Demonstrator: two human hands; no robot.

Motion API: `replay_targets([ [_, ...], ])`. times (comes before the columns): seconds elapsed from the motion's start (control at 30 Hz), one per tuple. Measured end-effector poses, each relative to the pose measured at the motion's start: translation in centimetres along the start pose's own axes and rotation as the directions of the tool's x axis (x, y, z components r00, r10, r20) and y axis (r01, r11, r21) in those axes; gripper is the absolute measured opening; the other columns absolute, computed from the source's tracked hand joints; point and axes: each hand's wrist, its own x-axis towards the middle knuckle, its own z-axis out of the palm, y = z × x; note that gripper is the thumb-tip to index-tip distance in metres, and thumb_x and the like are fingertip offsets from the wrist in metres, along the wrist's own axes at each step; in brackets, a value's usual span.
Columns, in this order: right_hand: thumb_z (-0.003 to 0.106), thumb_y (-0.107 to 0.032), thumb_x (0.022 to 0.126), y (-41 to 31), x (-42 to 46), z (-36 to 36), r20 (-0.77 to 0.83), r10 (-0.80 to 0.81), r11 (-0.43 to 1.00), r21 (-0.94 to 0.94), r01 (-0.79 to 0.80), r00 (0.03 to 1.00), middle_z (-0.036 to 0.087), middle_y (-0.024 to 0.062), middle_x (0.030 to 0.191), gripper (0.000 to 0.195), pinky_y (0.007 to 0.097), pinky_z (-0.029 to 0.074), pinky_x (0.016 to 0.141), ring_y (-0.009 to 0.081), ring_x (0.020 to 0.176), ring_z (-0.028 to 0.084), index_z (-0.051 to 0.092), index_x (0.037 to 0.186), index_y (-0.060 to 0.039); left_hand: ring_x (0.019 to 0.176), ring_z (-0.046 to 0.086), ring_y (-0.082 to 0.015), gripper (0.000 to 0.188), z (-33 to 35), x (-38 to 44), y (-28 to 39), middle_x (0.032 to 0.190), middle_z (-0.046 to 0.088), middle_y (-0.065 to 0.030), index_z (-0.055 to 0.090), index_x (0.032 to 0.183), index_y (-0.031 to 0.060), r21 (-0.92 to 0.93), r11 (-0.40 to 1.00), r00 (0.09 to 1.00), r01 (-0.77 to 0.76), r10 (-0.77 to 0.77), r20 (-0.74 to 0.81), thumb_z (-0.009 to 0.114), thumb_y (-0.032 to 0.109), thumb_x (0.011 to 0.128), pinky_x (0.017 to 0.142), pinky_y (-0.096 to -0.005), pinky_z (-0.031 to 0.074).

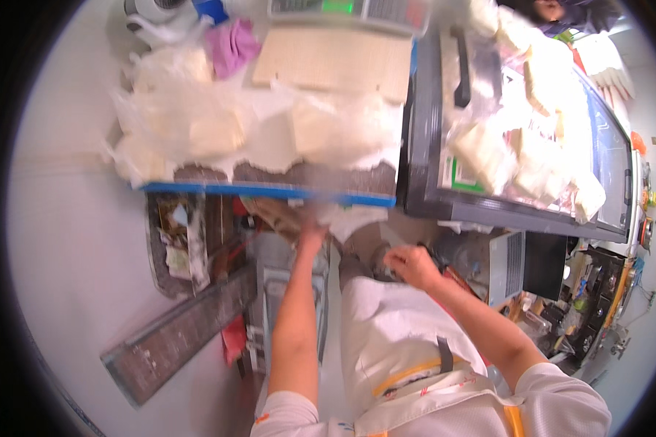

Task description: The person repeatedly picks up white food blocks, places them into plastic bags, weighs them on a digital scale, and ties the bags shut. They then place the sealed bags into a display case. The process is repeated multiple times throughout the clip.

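Observation:
My left hand (312,229) is blurred at the blue front edge (273,194) of a worn white table, beside white plastic film (355,221) hanging below that edge. Its fingers are too smeared to show whether they grip anything. My right hand (414,266) hovers lower, in front of my white apron (399,322), fingers curled; whatever may be in them is hidden. On the tabletop lie pale blocks in clear plastic bags, one bagged block (328,128) near the middle and another (216,131) to its left.
Behind the bags are a wooden board (333,57), a scale (350,11) with a green display and a purple cloth (232,46). At right, several bagged pale blocks (484,155) sit on a dark-framed chest freezer (423,180). A laptop (508,267) stands below it. Someone's hand (549,10) shows at the far edge.

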Motion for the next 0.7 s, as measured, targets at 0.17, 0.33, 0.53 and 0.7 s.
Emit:
replay_targets([
  [0.17,0.078,-0.011,0.091,-0.1,2.5,0.1,0.063,-0.086,0.987,-0.129,0.093,0.994,0.077,0.0157,0.105,0.017,0.0451,0.058,0.087,0.0356,0.100,0.074,0.076,0.107,-0.0044,0.125,0.068,-0.0322,0.067,-1.1,0.7,3.0,0.134,0.072,-0.0170,0.061,0.146,0.0044,-0.005,0.936,0.840,0.353,-0.314,0.443,0.087,0.025,0.087,0.106,-0.0444,0.052],
  [0.33,0.083,-0.013,0.085,1.6,4.0,4.2,0.250,-0.350,0.789,-0.441,0.428,0.903,0.064,0.0164,0.138,0.056,0.0493,0.050,0.108,0.0390,0.128,0.061,0.062,0.136,-0.0072,0.123,0.069,-0.0280,0.052,0.7,-3.8,2.8,0.130,0.074,-0.0097,0.065,0.142,0.0049,-0.520,0.582,0.775,0.626,-0.384,0.502,0.079,0.016,0.093,0.104,-0.0420,0.056],
  [0.53,0.072,-0.015,0.087,6.1,3.8,8.3,0.187,-0.484,0.718,-0.473,0.510,0.855,0.064,0.0155,0.136,0.054,0.0482,0.050,0.109,0.0360,0.126,0.062,0.062,0.140,-0.0074,0.115,0.073,-0.0262,0.036,-1.3,-6.8,5.6,0.125,0.076,-0.0108,0.071,0.129,0.0012,-0.694,0.195,0.711,0.693,-0.342,0.614,0.066,0.025,0.102,0.104,-0.0418,0.057],
  [0.7,0.076,-0.015,0.090,4.5,4.4,6.6,0.270,-0.430,0.764,-0.399,0.506,0.862,0.077,0.0080,0.106,0.026,0.0427,0.059,0.088,0.0306,0.104,0.072,0.077,0.115,-0.0113,0.124,0.069,-0.0240,0.050,-3.0,-7.6,8.5,0.138,0.070,-0.0100,0.062,0.144,0.0015,-0.718,0.284,0.770,0.635,-0.301,0.562,0.069,0.033,0.106,0.107,-0.0414,0.054],
])
